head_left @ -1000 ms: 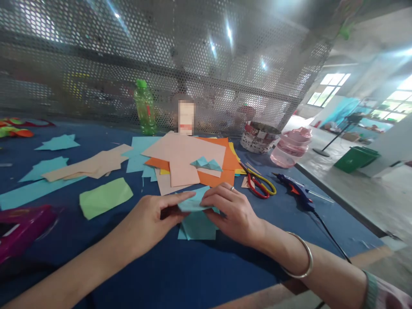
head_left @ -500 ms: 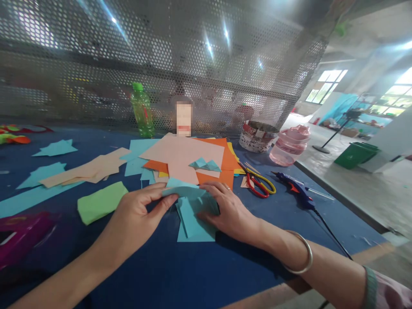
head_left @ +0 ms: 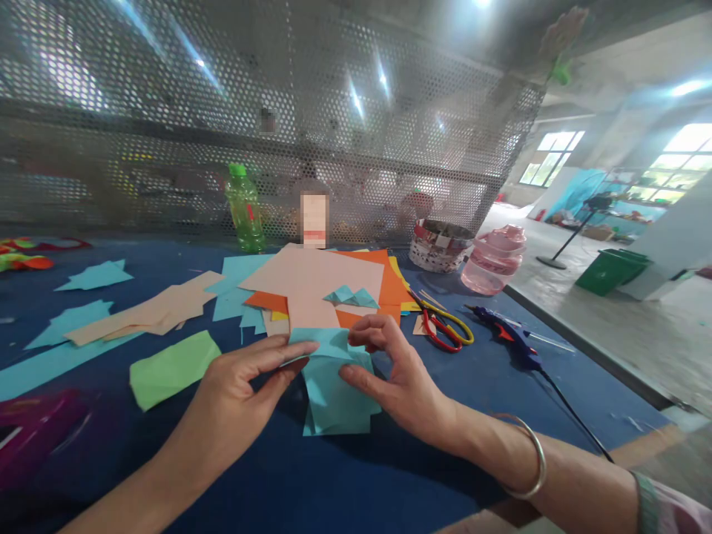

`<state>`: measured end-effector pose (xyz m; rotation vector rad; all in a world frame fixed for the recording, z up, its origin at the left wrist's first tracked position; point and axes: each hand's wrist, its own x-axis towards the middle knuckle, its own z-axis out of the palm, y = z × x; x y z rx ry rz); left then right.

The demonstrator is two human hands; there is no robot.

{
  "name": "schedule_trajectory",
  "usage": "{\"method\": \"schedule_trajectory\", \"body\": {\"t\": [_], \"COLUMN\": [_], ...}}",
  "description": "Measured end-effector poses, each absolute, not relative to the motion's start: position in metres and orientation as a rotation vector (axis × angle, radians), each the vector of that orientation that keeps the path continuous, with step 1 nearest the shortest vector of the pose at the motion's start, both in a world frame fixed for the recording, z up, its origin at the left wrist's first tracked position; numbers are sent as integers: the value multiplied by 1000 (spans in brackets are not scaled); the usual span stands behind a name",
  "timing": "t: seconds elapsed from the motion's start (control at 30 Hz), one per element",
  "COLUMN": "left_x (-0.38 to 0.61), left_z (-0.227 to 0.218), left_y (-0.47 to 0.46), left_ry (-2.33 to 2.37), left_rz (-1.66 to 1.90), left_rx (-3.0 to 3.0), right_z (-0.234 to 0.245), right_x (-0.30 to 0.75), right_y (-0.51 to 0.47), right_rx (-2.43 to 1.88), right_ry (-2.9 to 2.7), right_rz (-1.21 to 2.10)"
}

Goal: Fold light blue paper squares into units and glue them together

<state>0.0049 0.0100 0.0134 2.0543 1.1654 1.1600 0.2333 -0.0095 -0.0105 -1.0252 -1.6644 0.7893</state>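
Observation:
A folded light blue paper sheet lies on the blue table cover, its lower part flat and its upper flap raised. My left hand pinches the flap's left side between thumb and fingers. From the right, my right hand holds the fold between thumb and index finger. Just beyond the hands lies a stack of peach and orange paper, with a small folded blue paper piece on top. The sheet's middle is partly hidden by my fingers.
A green paper and blue cut shapes lie left. Red-yellow scissors and a blue glue gun lie right. Behind stand a green bottle, woven basket and pink container. A person sits beyond perforated mesh.
My right hand has lifted from pressing on the blue paper and now grips the fold. The upper flap stands more open, and the view has shifted slightly.

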Motion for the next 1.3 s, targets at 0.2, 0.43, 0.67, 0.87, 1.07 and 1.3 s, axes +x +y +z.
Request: {"method": "schedule_trajectory", "body": {"t": [0.2,0.43,0.67,0.87,1.07,1.3], "left_x": [5,8,11,12,12,12], "left_z": [9,11,17,17,12,13], "left_y": [9,8,7,7,9,12], "left_ry": [1129,1126,1137,1233,1228,1097], "left_rz": [1174,1144,1023,1109,1097,1076], "left_rx": [2111,2052,1695,1640,1598,1494], "right_z": [-4,-2,-7,-9,-11,-4], "right_x": [227,226,228,226,227,225], "right_y": [-8,-8,-7,-8,-8,-7], "right_rx": [-926,-980,-1104,-1092,-1105,-991], "right_ry": [-1339,-1245,-1350,-1330,-1315,-1230], "right_rz": [1331,1416,1168,1097,1090,1232]}}
